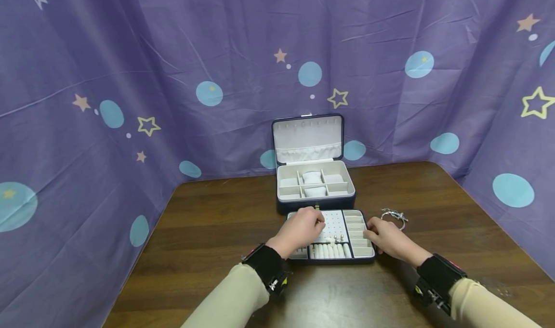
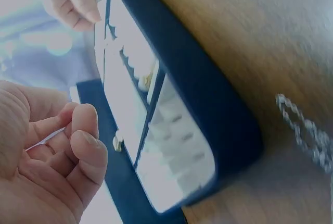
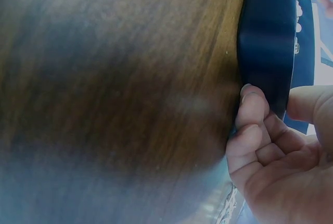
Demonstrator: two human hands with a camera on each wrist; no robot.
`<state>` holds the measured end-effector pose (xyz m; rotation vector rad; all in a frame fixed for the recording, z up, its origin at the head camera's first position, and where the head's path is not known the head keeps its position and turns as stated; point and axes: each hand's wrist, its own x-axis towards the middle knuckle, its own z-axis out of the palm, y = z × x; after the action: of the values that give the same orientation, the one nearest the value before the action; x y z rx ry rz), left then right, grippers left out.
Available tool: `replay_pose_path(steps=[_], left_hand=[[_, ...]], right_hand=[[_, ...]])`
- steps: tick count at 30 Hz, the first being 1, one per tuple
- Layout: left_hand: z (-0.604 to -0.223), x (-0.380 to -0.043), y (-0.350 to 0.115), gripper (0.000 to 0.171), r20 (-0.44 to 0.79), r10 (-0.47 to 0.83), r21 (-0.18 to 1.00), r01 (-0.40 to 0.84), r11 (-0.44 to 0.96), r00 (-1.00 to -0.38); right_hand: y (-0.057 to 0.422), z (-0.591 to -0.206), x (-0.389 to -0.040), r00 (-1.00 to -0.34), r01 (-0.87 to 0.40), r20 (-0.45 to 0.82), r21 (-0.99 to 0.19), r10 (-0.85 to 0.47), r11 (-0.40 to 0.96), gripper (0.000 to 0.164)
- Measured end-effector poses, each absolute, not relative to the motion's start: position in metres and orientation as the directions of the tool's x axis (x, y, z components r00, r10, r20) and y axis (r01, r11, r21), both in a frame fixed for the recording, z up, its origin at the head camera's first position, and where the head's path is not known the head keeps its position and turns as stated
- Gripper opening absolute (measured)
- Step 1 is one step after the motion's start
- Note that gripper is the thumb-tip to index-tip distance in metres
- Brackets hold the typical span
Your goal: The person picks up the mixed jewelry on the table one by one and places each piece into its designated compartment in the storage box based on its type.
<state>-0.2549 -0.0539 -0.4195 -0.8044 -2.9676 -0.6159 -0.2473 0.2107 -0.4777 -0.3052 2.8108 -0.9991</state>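
A shallow navy jewelry tray (image 1: 334, 261) lies on the table with a white pegboard (image 1: 333, 220), ring rolls (image 1: 330, 251) and side compartments. Several small earrings (image 1: 338, 238) sit at the pegboard's lower edge. Above the tray's left part hovers my left hand (image 1: 300, 228), its fingers curled and the tips close together. No thing shows between those fingertips, though something tiny could be hidden. My right hand (image 1: 390, 239) grips the tray's right side, thumb at the top edge and curled fingers (image 3: 250, 109) against the outer wall.
Behind the tray stands an open navy jewelry box (image 1: 316, 205) with two small cushions in its compartments. Silvery bracelets (image 1: 394, 216) lie on the wooden table (image 1: 217, 231) beyond my right hand. A silvery chain (image 2: 307, 133) lies near the tray's front left. A purple curtain (image 1: 243, 39) surrounds the table.
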Motion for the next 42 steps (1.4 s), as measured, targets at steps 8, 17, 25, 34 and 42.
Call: replay_pose_path(steps=[8,17,25,34,42], left_hand=[[-0.413,-0.257,-0.081,0.016,0.112,0.4,0.404,0.409,0.818,-0.91],[-0.414,-0.259,-0.101,0.017,0.084,0.307,0.462,0.31,0.831,-0.948],[-0.421,-0.261,-0.11,0.012,0.032,0.245,0.436,0.234,0.869,-0.969],[-0.428,-0.26,-0.115,0.016,-0.063,0.163,0.377,0.127,0.917,-0.985],[-0.433,-0.258,-0.117,0.018,-0.127,0.144,0.38,0.086,0.921,-0.981]], right_hand=[[0.21,-0.477,-0.247,-0.968,-0.136,-0.077,-0.638,-0.238,0.758,0.022],[0.21,-0.477,-0.247,-0.968,-0.12,-0.094,-0.638,-0.232,0.76,0.022],[0.21,-0.476,-0.246,-0.968,-0.141,-0.071,-0.642,-0.242,0.753,0.022],[0.21,-0.476,-0.247,-0.967,-0.139,-0.074,-0.644,-0.242,0.752,0.022],[0.211,-0.477,-0.247,-0.968,-0.133,-0.079,-0.647,-0.24,0.75,0.023]])
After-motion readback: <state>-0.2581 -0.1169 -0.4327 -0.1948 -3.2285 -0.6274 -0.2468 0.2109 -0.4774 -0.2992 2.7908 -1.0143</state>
